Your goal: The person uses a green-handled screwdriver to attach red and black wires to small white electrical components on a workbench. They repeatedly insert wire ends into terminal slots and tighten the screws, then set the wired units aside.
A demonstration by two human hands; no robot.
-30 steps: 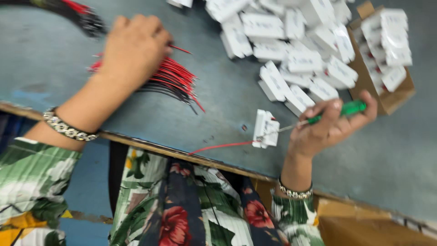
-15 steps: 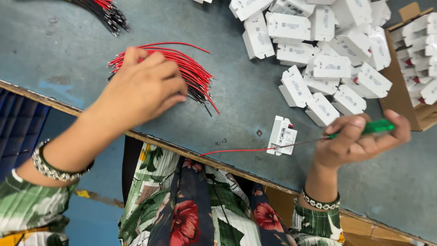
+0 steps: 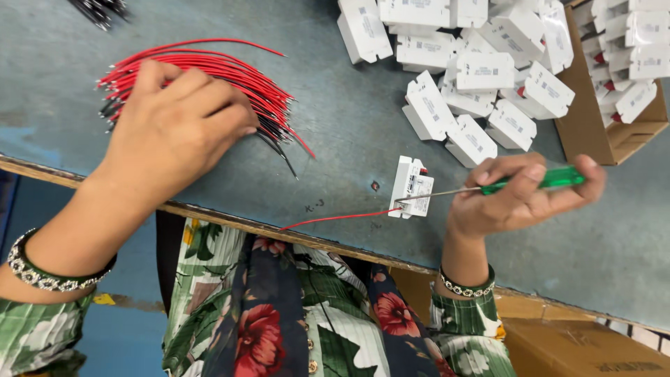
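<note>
My left hand (image 3: pixel 174 132) rests fingers-down on a bundle of red wires (image 3: pixel 258 87) lying on the grey-blue table (image 3: pixel 335 146). My right hand (image 3: pixel 516 195) grips a green-handled screwdriver (image 3: pixel 537 180). Its metal tip touches a small white switch module (image 3: pixel 410 187) lying near the table's front edge. One red wire (image 3: pixel 335 218) runs from that module toward the edge.
A heap of several white modules (image 3: pixel 474 77) lies at the back. A cardboard box (image 3: pixel 607 132) at the right holds more of them. A bundle of dark wires (image 3: pixel 98 10) shows at the top left. Another cardboard box (image 3: pixel 586 345) sits below the table edge.
My left hand has settled onto the red wire bundle. The right hand keeps the screwdriver tip at the white module. The camera view has shifted.
</note>
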